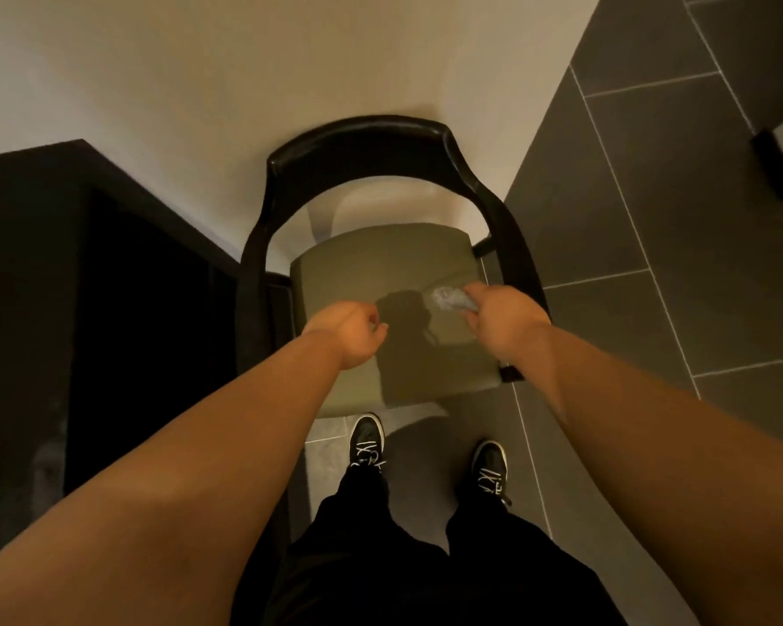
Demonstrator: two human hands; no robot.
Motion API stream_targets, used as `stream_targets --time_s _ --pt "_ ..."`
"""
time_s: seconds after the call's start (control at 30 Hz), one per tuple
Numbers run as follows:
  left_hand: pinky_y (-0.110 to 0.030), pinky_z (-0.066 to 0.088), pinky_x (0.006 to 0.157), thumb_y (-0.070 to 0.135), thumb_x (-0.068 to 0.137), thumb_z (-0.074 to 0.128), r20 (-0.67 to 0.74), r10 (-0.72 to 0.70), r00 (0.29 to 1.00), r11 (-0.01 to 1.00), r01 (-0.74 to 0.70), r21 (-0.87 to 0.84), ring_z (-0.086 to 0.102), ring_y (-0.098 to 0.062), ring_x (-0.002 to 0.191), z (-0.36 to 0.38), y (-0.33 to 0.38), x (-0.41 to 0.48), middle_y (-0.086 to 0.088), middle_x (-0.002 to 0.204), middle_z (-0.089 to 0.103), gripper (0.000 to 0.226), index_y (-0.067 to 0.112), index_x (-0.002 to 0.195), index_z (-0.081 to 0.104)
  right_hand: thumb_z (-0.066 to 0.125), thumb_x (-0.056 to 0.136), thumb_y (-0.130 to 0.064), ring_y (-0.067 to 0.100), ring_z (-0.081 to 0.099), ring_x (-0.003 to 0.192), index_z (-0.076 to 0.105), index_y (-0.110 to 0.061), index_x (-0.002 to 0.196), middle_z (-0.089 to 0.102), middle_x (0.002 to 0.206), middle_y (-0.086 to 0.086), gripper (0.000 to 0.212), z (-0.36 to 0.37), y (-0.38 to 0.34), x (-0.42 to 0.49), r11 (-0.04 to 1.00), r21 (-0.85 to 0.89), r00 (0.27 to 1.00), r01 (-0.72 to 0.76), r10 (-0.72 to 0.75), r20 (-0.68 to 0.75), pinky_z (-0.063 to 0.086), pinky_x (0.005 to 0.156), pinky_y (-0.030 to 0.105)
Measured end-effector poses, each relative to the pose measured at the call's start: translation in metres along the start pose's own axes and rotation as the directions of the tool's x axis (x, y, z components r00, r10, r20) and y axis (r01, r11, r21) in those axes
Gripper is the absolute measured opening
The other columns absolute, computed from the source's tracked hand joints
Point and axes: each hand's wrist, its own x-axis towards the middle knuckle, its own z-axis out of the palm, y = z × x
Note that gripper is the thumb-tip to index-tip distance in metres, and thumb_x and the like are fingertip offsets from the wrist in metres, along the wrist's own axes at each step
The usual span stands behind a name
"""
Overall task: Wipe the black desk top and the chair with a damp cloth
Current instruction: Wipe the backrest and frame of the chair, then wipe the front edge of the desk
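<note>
Chair seat [380, 264] mid-wipe, we reckon: our right hand [502, 323] fingers grip cloth [450, 300] at 3 o'clock, left hand [349, 329] loose, empty; backrest [358, 142] pending, desk [41, 264] at 9 o'clock unclear.

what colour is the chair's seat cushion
The seat cushion is olive green, inside a black frame; head view.

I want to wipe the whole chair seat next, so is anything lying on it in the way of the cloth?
Nothing visible does. The right hand grips the cloth at the right side of the seat cushion, and the rest of the cushion carries only shadow. The left hand is over its left edge, holding nothing.
</note>
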Motion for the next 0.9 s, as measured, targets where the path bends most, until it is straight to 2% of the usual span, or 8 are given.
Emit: stream_targets --time_s 0.13,0.23,0.4,0.57,0.7,0.9 --pt "-0.042 0.056 0.097 0.050 0.102 0.054 -0.080 -0.121 0.989 0.990 0.114 -0.089 0.064 -0.027 0.113 0.000 0.013 -0.046 -0.003 0.127 0.069 0.043 0.023 0.134 0.066 0.054 0.101 -0.032 0.029 0.063 0.081 0.060 -0.016 0.114 0.067 0.093 0.008 0.022 -0.028 -0.015 -0.018 0.981 -0.055 0.981 0.189 -0.190 -0.030 0.055 0.073 0.046" --pt "-0.042 0.055 0.098 0.050 0.100 0.058 -0.152 -0.207 0.966 0.966 0.178 -0.185 0.064 -0.026 0.117 -0.001 0.023 -0.084 -0.002 0.131 0.068 0.046 0.023 0.137 0.064 0.055 0.100 -0.033 0.028 0.064 0.080 0.061 -0.015 0.109 0.068 0.091 0.008 0.021 -0.042 -0.031 -0.030 0.936 -0.108 0.941 0.334 -0.338 -0.016 0.054 0.070 0.045" --pt "-0.043 0.056 0.095 0.054 0.097 0.058 -0.237 -0.352 0.905 0.912 0.276 -0.302 0.065 -0.024 0.112 0.009 0.024 -0.156 0.001 0.126 0.068 0.048 0.025 0.135 0.065 0.052 0.100 -0.034 0.029 0.061 0.082 0.060 -0.018 0.110 0.067 0.094 0.009 0.020 -0.051 -0.083 -0.061 0.851 -0.209 0.877 0.481 -0.472 0.094 0.053 0.070 0.043" --pt "-0.043 0.058 0.089 0.054 0.098 0.057 -0.269 -0.492 0.828 0.845 0.380 -0.377 0.066 -0.021 0.104 0.031 0.007 -0.236 0.004 0.112 0.068 0.036 0.028 0.123 0.066 0.054 0.099 -0.037 0.030 0.060 0.082 0.060 -0.019 0.104 0.065 0.091 0.007 0.019 -0.034 -0.144 -0.105 0.741 -0.257 0.782 0.620 -0.610 0.126 0.051 0.068 0.042" --pt "-0.042 0.058 0.092 0.054 0.099 0.058 -0.273 -0.592 0.758 0.769 0.429 -0.475 0.065 -0.018 0.106 0.059 -0.008 -0.306 0.007 0.116 0.067 0.037 0.031 0.126 0.064 0.052 0.100 -0.040 0.026 0.059 0.081 0.059 -0.020 0.102 0.064 0.090 0.004 0.021 -0.016 -0.183 -0.144 0.662 -0.289 0.718 0.692 -0.675 0.171 0.054 0.072 0.044" --pt "-0.043 0.058 0.095 0.058 0.098 0.055 -0.253 -0.701 0.667 0.664 0.480 -0.574 0.065 -0.018 0.112 0.133 -0.019 -0.430 0.007 0.124 0.068 0.043 0.031 0.131 0.063 0.050 0.099 -0.041 0.020 0.057 0.071 0.054 -0.027 0.095 0.059 0.078 -0.005 0.015 0.041 -0.234 -0.232 0.529 -0.265 0.588 0.806 -0.765 0.261 0.046 0.058 0.038"
